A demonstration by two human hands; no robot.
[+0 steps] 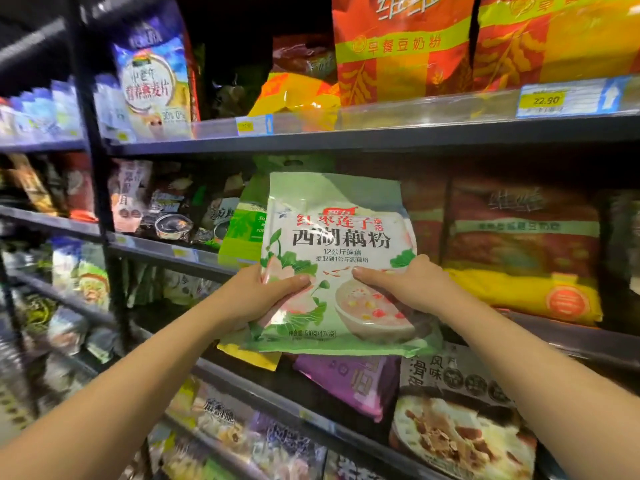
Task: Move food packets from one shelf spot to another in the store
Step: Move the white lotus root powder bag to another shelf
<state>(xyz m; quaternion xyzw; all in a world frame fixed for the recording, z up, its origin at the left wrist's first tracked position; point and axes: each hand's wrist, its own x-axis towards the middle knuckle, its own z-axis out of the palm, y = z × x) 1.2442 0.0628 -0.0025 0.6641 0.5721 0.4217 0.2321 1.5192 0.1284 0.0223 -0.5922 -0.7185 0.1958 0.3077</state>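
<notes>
We see 2 bare forearms reaching up from the bottom corners toward the shelving. The left hand (258, 294) grips the lower left edge of a pale green food packet (337, 261), thumb laid across its front and the fingers hidden behind. The right hand (403, 284) clamps the packet's lower right part the same way, thumb on the printed face just above the bowl picture. Both hands are closed on this 1 packet, which stands upright and faces us, held in the air in front of the middle shelf (180, 252).

Just behind it, partly covered, a second green packet (242, 230) stands on that shelf. To the right of it sits a red and yellow bag (519, 251). Below the held packet, a purple packet (349, 379) lies tilted on the next shelf down.

Farther up, the top shelf (381, 136) carries tall orange-red bags (401, 46) and a blue and white bag (152, 74) at the left. A yellow price tag (545, 100) on its rail reads 22.90.
</notes>
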